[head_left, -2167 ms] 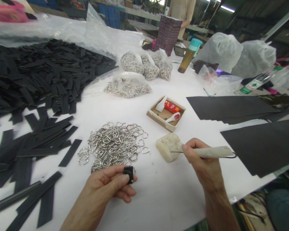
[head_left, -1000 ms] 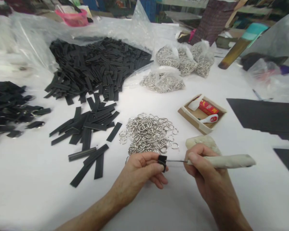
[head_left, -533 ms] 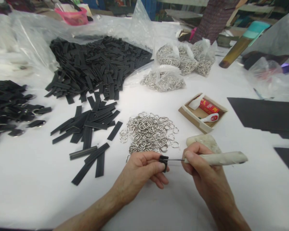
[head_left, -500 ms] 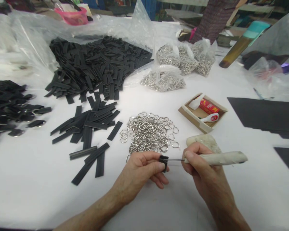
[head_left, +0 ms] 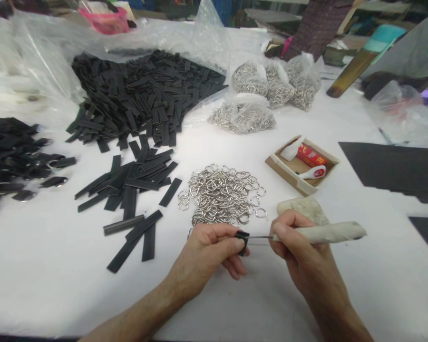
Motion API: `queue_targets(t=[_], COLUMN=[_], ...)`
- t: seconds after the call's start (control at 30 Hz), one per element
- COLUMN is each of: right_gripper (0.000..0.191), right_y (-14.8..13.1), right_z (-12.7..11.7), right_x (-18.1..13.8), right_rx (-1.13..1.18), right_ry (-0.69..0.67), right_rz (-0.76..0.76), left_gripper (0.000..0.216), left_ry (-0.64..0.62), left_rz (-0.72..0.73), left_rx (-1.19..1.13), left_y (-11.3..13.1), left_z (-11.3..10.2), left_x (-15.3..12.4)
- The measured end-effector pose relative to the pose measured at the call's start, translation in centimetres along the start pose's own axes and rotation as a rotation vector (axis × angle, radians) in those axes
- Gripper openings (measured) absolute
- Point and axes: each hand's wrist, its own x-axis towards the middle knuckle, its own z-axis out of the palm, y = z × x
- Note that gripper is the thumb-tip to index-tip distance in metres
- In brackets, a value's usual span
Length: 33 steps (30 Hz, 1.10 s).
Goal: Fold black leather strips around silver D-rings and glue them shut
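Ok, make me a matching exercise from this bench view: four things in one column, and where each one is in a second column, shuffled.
Things:
1. folded black strip
2. pale-handled tool
3. loose metal D-rings
4. red packet

Places:
A. inside the small cardboard tray
B. pinched in the left hand
C. heaped on the white table
D. held in the right hand

Pairs: 1-B, 2-D, 3-C, 4-A

The loose D-rings (head_left: 221, 194) are shiny silver metal. The black strips (head_left: 135, 180) look matt and smooth; the tool handle (head_left: 328, 232) looks rough, off-white
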Motion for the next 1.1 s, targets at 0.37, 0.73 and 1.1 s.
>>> queue_targets(t=[0.37, 0.73, 1.1], right_gripper=[0.023, 0.009, 0.012], right_y=[-0.2, 1.8, 1.8], right_z=[-1.3, 1.0, 2.7], right_x=[-0.4, -1.3, -1.2], right_rx=[0.044, -0.405, -0.368], right_ry=[0.098, 0.156, 0.021], right_rz=[-0.184, -0.619, -0.501], left_gripper=[0.015, 0.014, 0.013], left_ry=[0.016, 0.169, 0.243], left_rz=[-0.027, 0.070, 0.189], left_rx=[0.018, 0.026, 0.150], left_y=[0.1, 0.3, 0.1], left_z=[-0.2, 0.0, 0.5], left_x=[-0.1, -0.2, -0.8])
